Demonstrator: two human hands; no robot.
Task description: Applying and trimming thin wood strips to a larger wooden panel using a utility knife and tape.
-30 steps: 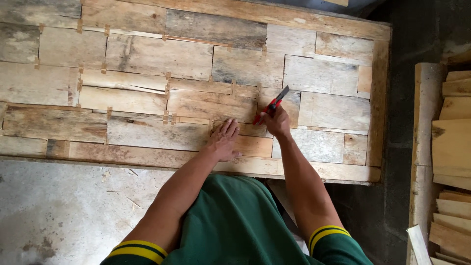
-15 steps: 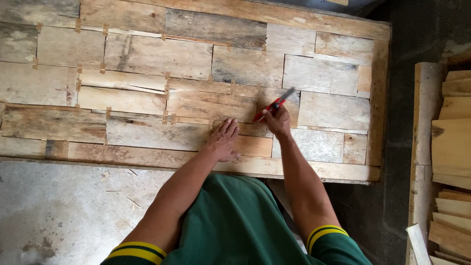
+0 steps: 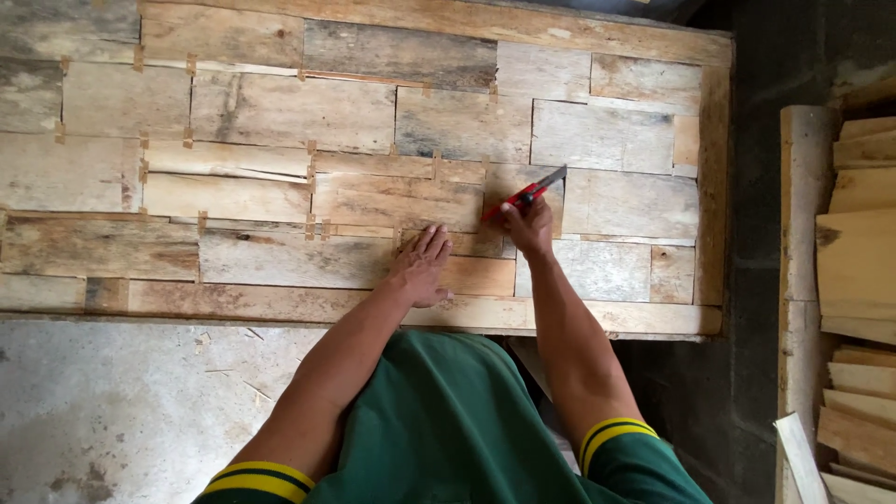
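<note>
The left hand (image 3: 422, 269) lay flat, fingers spread, on the wooden panel (image 3: 280, 112). The right hand (image 3: 528, 227) pinched a red-handled knife (image 3: 525, 193) in its grip, blade angled against a board just beside.

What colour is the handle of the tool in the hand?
Red, on the tool in the right hand, head view.

Left hand (image 3: 422, 266) flat on patchwork wood panel (image 3: 280, 112) — right hand (image 3: 528, 227) gripping red-handled knife (image 3: 525, 194).
</note>
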